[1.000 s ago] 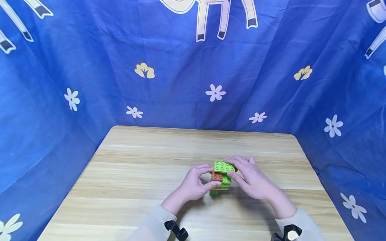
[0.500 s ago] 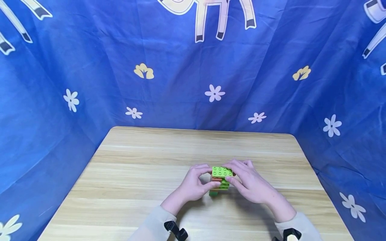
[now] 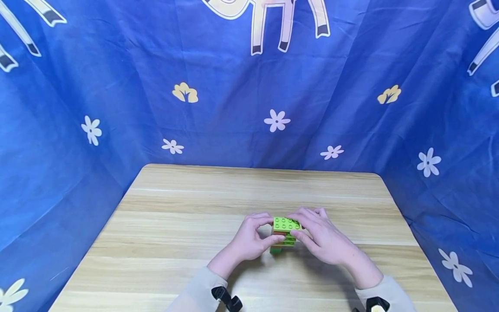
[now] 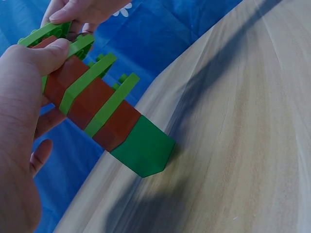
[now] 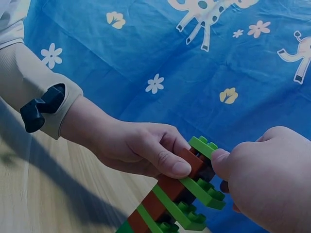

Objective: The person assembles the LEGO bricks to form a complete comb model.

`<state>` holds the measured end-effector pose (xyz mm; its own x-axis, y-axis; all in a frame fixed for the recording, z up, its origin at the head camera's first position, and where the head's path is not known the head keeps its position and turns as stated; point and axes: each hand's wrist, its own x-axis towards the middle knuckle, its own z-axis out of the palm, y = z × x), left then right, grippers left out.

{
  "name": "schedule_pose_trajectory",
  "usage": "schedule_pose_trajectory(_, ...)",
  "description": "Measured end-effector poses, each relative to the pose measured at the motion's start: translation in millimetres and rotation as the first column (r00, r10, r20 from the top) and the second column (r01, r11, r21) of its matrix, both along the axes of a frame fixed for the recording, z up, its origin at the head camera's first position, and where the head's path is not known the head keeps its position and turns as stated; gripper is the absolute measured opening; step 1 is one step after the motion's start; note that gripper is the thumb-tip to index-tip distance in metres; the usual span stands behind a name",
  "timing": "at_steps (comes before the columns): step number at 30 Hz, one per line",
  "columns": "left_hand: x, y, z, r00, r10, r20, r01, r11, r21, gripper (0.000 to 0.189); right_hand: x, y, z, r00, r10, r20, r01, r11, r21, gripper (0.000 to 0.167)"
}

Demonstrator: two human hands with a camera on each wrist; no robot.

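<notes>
A toy-brick tower (image 4: 104, 99) stands on the wooden table, its brown bricks alternating with lime green plates that jut out to one side. At its foot is a dark green block (image 4: 145, 145). My left hand (image 3: 249, 240) grips the upper part between thumb and fingers, the thumb across a brown brick. At the top lies a lime green plate (image 3: 281, 223) with studs upward, pinched at its right end by my right hand (image 3: 325, 240). In the right wrist view, this top plate (image 5: 201, 145) sits right at the uppermost brown brick (image 5: 190, 162).
The wooden table (image 3: 187, 208) has rounded back corners and carries the shadows of both arms. Blue printed cloth (image 3: 226, 95) hangs behind and along both sides. A black wrist device (image 3: 227, 299) is strapped over the left sleeve.
The right hand has brought the lime green plate left and down over the tower top, covering the brown brick's studs. The left hand keeps its grip in nearly the same place.
</notes>
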<state>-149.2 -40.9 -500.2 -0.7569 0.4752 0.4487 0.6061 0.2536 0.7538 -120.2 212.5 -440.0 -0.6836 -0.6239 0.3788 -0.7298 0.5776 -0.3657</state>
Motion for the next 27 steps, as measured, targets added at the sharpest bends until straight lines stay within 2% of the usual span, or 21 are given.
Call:
schedule_pose_trajectory(9,1.2,-0.4,0.8,1.0,0.021,-0.007,-0.021,1.0,-0.018,0.027,-0.1,-2.5,4.3,1.0,0.007,-0.025,-0.007,1.0,0.014,0.036)
schedule_pose_trajectory(16,0.8,-0.9,-0.6,1.0,0.014,-0.024,-0.015,1.0,-0.022,0.028,-1.2,-2.5,4.0,0.998,0.007,-0.066,-0.005,0.999,0.038,0.034)
schedule_pose_trajectory(27,0.6,-1.3,-0.8,0.999,0.017,-0.033,-0.017,1.0,-0.022,0.028,-2.4,-0.1,4.6,0.997,-0.001,-0.076,0.005,0.999,0.053,0.033)
